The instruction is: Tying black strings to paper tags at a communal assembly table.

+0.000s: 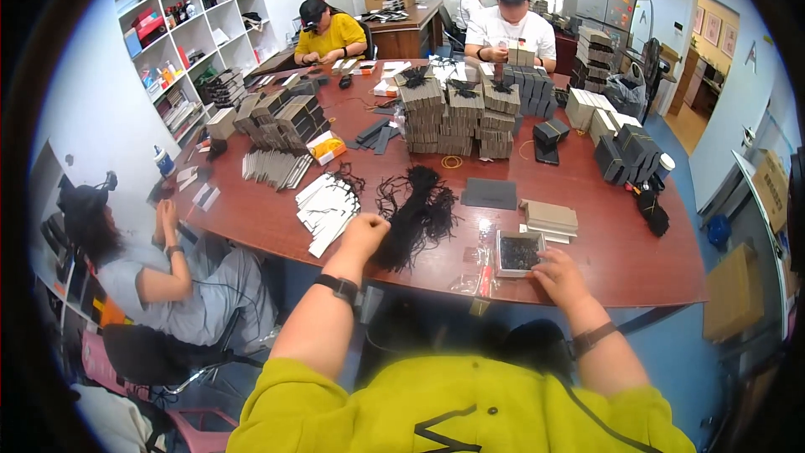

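Note:
A long heap of black cords (419,218) lies on the red-brown table in front of me. My left hand (366,236) is at its left side, fingers curled closed; whatever they pinch is hidden. Just beyond that hand, white cards (325,208) with black cords attached are fanned out. My right hand (560,275) is at the right rim of a small white box (498,257), fingers parted and reaching to its edge. Small black parts (520,253) fill the box. Behind it are a stack of beige card pieces (549,218) and a flat dark grey sheet (490,194).
Tall stacks of grey-brown boxes (459,122) stand mid-table, with more box stacks (283,122) to the left and dark boxes (627,153) at right. A clear plastic bag (484,252) lies beside the white box. A person (168,260) sits at left; several others sit across.

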The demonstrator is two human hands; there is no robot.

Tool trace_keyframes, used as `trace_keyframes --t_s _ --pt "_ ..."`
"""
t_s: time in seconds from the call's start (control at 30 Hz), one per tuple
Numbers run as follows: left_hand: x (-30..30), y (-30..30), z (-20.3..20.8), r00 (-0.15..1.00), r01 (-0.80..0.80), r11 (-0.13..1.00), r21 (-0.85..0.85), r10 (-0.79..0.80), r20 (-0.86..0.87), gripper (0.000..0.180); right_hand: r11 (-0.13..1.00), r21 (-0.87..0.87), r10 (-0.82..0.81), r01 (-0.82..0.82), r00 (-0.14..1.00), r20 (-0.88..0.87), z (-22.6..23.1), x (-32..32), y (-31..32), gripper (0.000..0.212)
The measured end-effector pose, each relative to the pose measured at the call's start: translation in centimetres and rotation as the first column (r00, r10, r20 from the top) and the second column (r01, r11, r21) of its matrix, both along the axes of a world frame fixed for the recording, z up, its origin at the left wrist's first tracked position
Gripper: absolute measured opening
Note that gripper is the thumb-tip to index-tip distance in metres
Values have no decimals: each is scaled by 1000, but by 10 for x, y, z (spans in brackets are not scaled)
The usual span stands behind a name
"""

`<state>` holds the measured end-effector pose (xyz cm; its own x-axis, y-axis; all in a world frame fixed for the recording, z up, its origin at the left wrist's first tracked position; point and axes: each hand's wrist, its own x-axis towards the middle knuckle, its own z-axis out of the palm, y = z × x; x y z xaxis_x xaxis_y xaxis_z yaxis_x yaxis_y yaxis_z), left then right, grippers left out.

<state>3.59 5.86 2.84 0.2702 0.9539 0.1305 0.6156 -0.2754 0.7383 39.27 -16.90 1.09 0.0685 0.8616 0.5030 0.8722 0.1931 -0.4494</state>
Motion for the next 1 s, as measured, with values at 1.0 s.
trace_keyframes --t_s 1.0 --pt "80 -75 95 779 354 913 -203 -168 604 10 929 -300 -327 216 858 -396 15 -11 55 14"
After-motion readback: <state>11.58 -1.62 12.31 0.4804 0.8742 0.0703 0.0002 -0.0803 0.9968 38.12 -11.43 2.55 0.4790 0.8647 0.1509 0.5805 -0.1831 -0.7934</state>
